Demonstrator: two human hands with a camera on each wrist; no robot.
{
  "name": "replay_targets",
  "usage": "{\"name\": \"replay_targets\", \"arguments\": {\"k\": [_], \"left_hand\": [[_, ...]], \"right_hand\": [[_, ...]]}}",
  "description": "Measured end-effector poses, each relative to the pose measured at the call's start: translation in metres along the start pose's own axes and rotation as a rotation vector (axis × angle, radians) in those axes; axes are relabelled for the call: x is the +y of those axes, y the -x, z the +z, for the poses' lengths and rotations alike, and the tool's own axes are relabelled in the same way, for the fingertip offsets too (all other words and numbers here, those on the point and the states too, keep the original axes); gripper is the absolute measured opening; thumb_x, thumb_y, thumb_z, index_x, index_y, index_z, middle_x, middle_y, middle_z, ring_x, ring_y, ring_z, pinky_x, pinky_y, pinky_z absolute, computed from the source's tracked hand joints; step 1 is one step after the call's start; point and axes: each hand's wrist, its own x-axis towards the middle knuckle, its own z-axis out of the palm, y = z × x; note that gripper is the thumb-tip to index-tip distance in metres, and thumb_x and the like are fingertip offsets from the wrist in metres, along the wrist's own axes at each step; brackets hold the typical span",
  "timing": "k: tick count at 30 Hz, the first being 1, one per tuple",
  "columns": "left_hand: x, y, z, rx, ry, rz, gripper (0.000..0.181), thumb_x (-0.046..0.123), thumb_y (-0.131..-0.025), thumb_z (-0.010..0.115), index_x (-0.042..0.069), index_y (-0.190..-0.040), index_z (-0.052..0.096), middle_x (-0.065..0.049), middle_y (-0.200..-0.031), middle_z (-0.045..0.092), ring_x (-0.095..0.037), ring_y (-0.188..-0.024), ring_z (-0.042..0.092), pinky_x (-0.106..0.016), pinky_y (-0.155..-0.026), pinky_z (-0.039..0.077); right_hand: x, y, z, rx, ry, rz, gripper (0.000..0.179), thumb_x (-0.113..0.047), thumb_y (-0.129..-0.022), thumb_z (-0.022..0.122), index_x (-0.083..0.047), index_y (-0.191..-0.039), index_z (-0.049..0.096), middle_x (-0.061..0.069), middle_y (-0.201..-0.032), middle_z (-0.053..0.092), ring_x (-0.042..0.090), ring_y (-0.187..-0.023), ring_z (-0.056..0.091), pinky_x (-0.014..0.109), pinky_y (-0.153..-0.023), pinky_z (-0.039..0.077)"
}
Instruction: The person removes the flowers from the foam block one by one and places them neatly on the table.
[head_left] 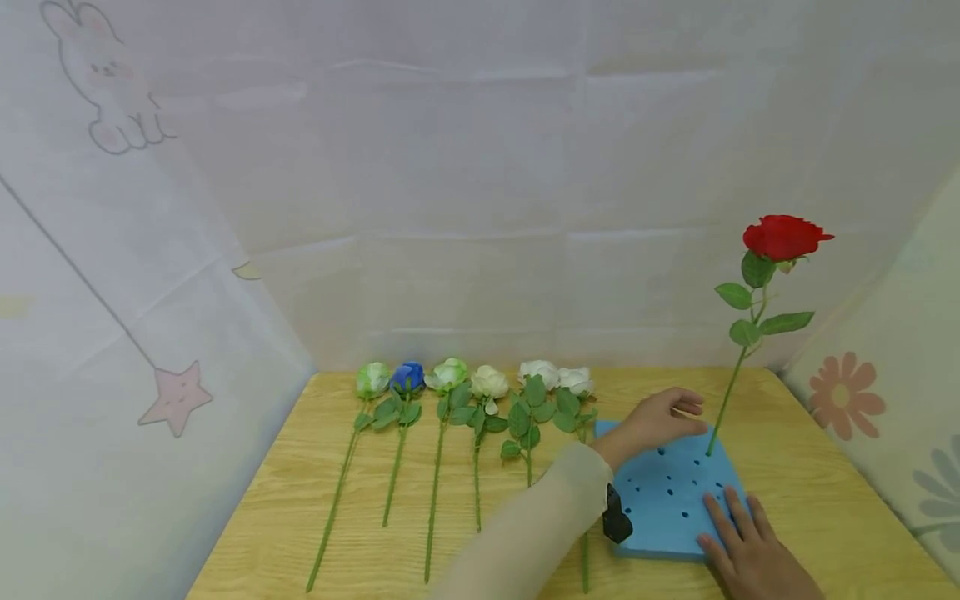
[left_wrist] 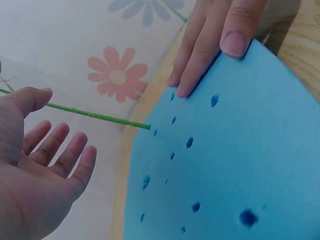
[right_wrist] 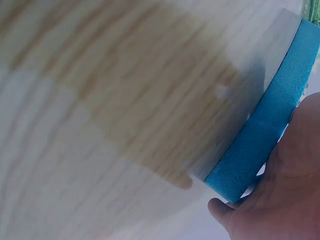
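Note:
A red rose (head_left: 786,238) stands nearly upright, leaning a little right, its green stem (left_wrist: 100,116) set in the blue foam board (head_left: 660,533). Close beside that stem is my left hand (head_left: 660,421), its fingers (left_wrist: 75,155) loosely spread and not gripping it. In the left wrist view the thumb overlaps the stem; whether they touch, I cannot tell. My right hand (head_left: 757,554) rests with extended fingers on the front right part of the board, and the right wrist view has it against the board's blue side (right_wrist: 260,135).
Left of the board, several artificial roses lie in a row on the wooden table (head_left: 277,517), among them a blue rose (head_left: 407,377), a cream rose (head_left: 490,382) and a white rose (head_left: 576,381). Holes dot the foam. Behind hangs a pale cloth wall (head_left: 465,208).

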Motion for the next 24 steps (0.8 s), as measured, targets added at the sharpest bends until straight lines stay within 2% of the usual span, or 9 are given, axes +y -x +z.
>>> {"name": "replay_targets", "arguments": {"k": [4, 8, 9, 10, 15, 17, 18, 23, 24], "left_hand": [[0.000, -0.003, 0.012, 0.039, 0.053, -0.033, 0.037, 0.029, -0.097, 0.072, 0.029, -0.133, 0.063, 0.012, -0.125, 0.067, 0.002, -0.102, 0.061, -0.023, -0.082, 0.054], [0.000, -0.004, 0.018, 0.061, 0.093, -0.054, 0.036, 0.029, -0.097, 0.072, 0.031, -0.132, 0.064, 0.014, -0.125, 0.067, 0.003, -0.100, 0.061, -0.024, -0.081, 0.054], [0.000, -0.005, 0.019, 0.061, 0.101, -0.057, 0.036, 0.029, -0.097, 0.072, 0.031, -0.132, 0.064, 0.015, -0.125, 0.066, 0.003, -0.100, 0.061, -0.024, -0.081, 0.054], [0.001, -0.005, 0.020, 0.059, 0.107, -0.061, 0.036, 0.028, -0.097, 0.072, 0.030, -0.132, 0.064, 0.015, -0.125, 0.066, 0.003, -0.100, 0.061, -0.024, -0.081, 0.054], [0.002, -0.008, 0.029, 0.054, 0.098, -0.079, 0.038, 0.028, -0.096, 0.073, 0.029, -0.133, 0.063, 0.015, -0.125, 0.066, 0.001, -0.101, 0.062, -0.025, -0.080, 0.054], [0.003, -0.009, 0.032, 0.066, 0.082, -0.088, 0.039, 0.029, -0.096, 0.073, 0.028, -0.133, 0.064, 0.014, -0.124, 0.066, 0.000, -0.101, 0.062, -0.026, -0.079, 0.054], [0.003, -0.011, 0.034, 0.075, 0.076, -0.092, 0.038, 0.029, -0.096, 0.074, 0.028, -0.133, 0.064, 0.014, -0.123, 0.067, 0.000, -0.101, 0.062, -0.026, -0.078, 0.054], [0.002, -0.016, 0.041, 0.103, 0.053, -0.114, 0.033, 0.028, -0.096, 0.073, 0.030, -0.128, 0.065, 0.015, -0.117, 0.067, -0.001, -0.099, 0.062, -0.027, -0.076, 0.054], [0.002, -0.017, 0.042, 0.103, 0.050, -0.118, 0.033, 0.028, -0.097, 0.072, 0.030, -0.129, 0.065, 0.016, -0.116, 0.067, -0.001, -0.099, 0.062, -0.027, -0.076, 0.054]], "right_hand": [[-0.001, 0.002, 0.003, 0.017, 0.000, -0.006, 0.089, -0.073, -0.100, 0.027, -0.012, -0.164, 0.010, 0.018, -0.169, -0.010, 0.040, -0.154, -0.012, 0.054, -0.124, -0.008], [-0.003, 0.002, 0.001, 0.019, 0.005, -0.014, 0.099, -0.081, -0.094, 0.030, -0.012, -0.163, 0.010, 0.020, -0.168, -0.009, 0.042, -0.154, -0.010, 0.057, -0.123, -0.007], [-0.005, 0.001, 0.001, -0.001, 0.009, 0.001, 0.095, -0.077, -0.097, 0.029, -0.013, -0.164, 0.007, 0.018, -0.168, -0.011, 0.040, -0.154, -0.013, 0.055, -0.124, -0.008], [-0.007, 0.000, 0.000, -0.022, -0.002, 0.046, 0.090, -0.072, -0.100, 0.031, -0.017, -0.164, 0.002, 0.014, -0.168, -0.013, 0.035, -0.154, -0.016, 0.051, -0.124, -0.009], [-0.022, -0.005, -0.006, -0.149, -0.164, 0.332, 0.083, -0.045, -0.107, 0.047, -0.024, -0.160, -0.014, 0.032, -0.156, 0.034, 0.005, -0.144, -0.033, 0.029, -0.119, -0.022], [-0.027, -0.007, -0.008, -0.167, -0.225, 0.412, 0.083, -0.042, -0.105, 0.052, -0.022, -0.162, -0.006, 0.033, -0.140, 0.054, -0.002, -0.141, -0.034, 0.025, -0.117, -0.024], [-0.029, -0.008, -0.009, -0.176, -0.240, 0.430, 0.081, -0.041, -0.105, 0.053, -0.017, -0.164, 0.003, 0.033, -0.139, 0.055, -0.003, -0.140, -0.033, 0.025, -0.117, -0.023], [-0.030, -0.011, -0.014, -0.265, -0.389, 0.584, 0.067, -0.044, -0.105, 0.051, -0.004, -0.156, 0.037, 0.034, -0.146, 0.047, -0.011, -0.133, -0.032, 0.019, -0.113, -0.026], [-0.030, -0.012, -0.015, -0.280, -0.413, 0.604, 0.065, -0.044, -0.105, 0.051, 0.000, -0.152, 0.043, 0.035, -0.147, 0.045, -0.002, -0.141, -0.029, 0.019, -0.112, -0.026]]}}
